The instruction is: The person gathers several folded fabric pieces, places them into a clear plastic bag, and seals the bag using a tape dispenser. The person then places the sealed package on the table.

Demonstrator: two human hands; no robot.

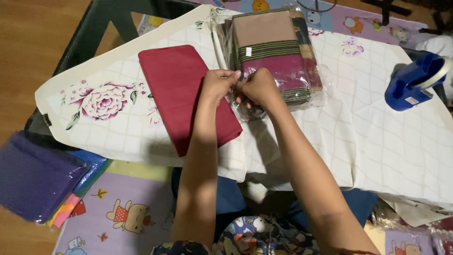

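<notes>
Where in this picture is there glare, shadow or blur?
Head view: glare streaks on the clear plastic bag of striped cloth; the arms throw soft shadows on the red cloth and white cover; left hand and right hand are sharp; the corners are dim, the tape dispenser slightly soft.

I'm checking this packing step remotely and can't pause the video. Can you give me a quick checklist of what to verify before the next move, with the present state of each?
1. Both hands on the packet's near edge: ok. The left hand and right hand pinch the clear plastic bag together.
2. Striped folded cloth fully inside the bag: ok, as far as visible.
3. Bag opening sealed: cannot tell; the hands cover it.
4. Red folded cloth out of the way: not ok; it lies right beside the bag, under the left wrist.
5. Blue tape dispenser at hand: ok, it sits at the right on the white floral sheet.
</notes>
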